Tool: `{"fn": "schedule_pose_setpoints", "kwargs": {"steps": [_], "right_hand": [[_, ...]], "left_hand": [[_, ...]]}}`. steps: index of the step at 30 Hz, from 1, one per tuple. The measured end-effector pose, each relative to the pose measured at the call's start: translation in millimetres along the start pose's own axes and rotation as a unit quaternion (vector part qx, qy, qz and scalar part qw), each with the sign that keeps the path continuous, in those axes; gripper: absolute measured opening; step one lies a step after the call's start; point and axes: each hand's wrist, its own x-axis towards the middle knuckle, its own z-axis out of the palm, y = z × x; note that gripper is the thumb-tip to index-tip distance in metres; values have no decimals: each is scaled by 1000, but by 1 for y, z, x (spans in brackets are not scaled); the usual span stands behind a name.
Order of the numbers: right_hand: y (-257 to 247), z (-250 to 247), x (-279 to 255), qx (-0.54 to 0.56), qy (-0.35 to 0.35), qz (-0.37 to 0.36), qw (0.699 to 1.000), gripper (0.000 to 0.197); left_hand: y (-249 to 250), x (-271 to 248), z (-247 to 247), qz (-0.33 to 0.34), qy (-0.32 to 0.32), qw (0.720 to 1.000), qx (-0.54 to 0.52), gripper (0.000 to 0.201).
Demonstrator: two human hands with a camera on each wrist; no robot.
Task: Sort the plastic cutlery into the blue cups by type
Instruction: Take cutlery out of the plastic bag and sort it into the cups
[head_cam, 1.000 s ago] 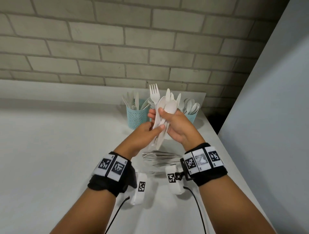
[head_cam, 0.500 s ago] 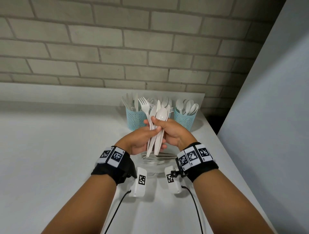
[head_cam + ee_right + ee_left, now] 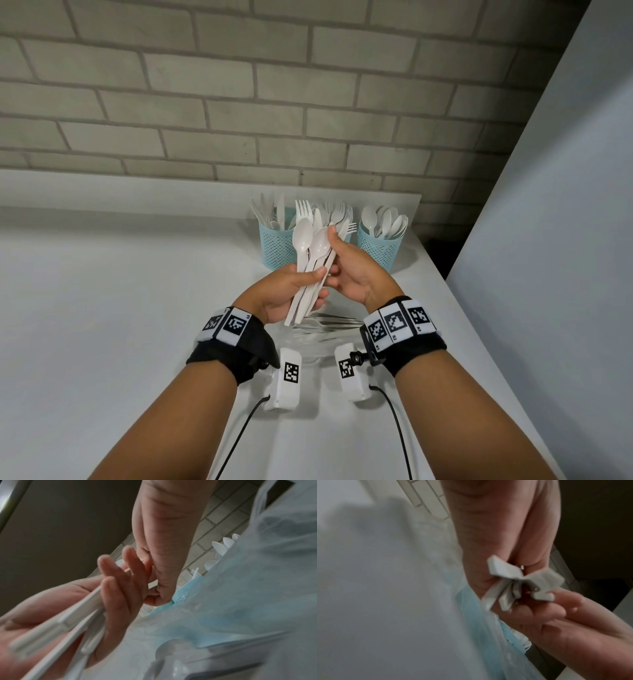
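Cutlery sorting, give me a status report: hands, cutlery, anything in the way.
Left hand grips a mixed bundle. Right hand pinches pieces within it. Three blue cups already hold cutlery; more lies on the table. Nothing blocks the cups.

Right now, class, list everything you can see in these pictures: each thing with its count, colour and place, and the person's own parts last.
Cups: three, blue mesh, back of the table; the middle one mostly hidden.
Sorted cutlery: white, standing in the cups; spoons in the right one.
Bundle of cutlery: white, spoons and fork among them, held above the table.
Loose cutlery: pale, on the table under the hands.
Table: one, white.
Wall: grey brick, behind.
Left hand: grips the bundle.
Right hand: fingers on the bundle.
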Motion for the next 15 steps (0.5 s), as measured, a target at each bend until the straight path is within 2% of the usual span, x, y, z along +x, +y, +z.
{"fn": "schedule_pose_setpoints", "kwargs": {"steps": [3,8,15], "right_hand": [[1,-1,2,34,1,-19,999,44],[4,-2,3,51,26,-33,998,19],[4,1,5,43,45,-61,996,19]], "left_hand": [[1,-2,-1,4,12,1000,-25,22],[-2,-2,-3,0,28,999,-25,24],[-5,-2,-2,-19,48,999,1,25]]}}
